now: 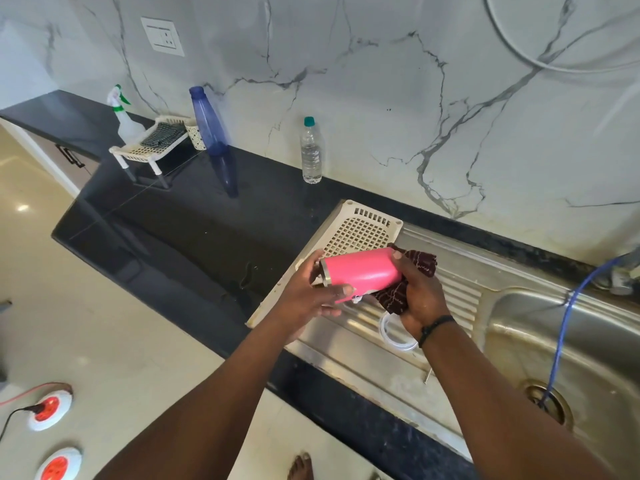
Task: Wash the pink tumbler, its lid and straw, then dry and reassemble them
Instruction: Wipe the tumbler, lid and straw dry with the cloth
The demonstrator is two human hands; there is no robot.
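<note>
You're drying: left hand grips the tumbler, right hand clutches the cloth against it; next, wipe the lid.

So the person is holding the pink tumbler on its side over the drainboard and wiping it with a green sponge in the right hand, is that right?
Not quite. In the head view the right hand wipes with a dark maroon cloth, not a green sponge. The rest holds: the pink tumbler lies on its side over the drainboard, steadied by the left hand.
</note>
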